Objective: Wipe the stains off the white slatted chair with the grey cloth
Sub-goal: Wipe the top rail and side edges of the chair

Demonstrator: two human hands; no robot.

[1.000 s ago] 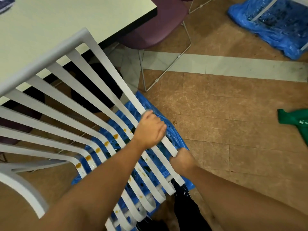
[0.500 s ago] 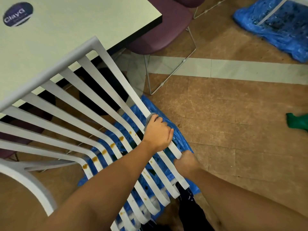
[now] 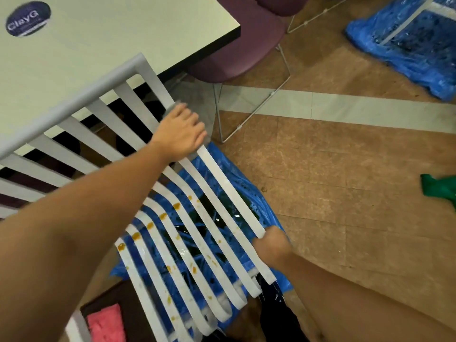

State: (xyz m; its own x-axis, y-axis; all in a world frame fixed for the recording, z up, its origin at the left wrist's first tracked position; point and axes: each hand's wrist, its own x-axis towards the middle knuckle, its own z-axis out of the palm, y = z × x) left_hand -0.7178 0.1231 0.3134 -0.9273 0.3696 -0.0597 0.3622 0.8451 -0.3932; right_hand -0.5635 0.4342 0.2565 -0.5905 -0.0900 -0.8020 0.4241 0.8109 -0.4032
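The white slatted chair [image 3: 138,67] leans toward me, and orange-brown stains [image 3: 176,206] dot its seat slats. My left hand [image 3: 180,134] lies high on the outermost right slat of the backrest. It holds the grey cloth [image 3: 172,107] against that slat, and only the cloth's edge shows past my fingers. My right hand [image 3: 271,245] grips the lower end of the same outer slat near the seat's front.
A pale table [image 3: 98,45] stands behind the chair, with a purple chair [image 3: 246,45] at its corner. Blue plastic sheeting [image 3: 266,218] lies under the seat and more [image 3: 407,45] at top right. A green cloth [image 3: 439,188] is at right and a pink cloth [image 3: 106,324] at bottom left.
My left hand has slid the grey cloth up the outer slat from the seat bend toward the backrest top. My right hand keeps its grip lower down.
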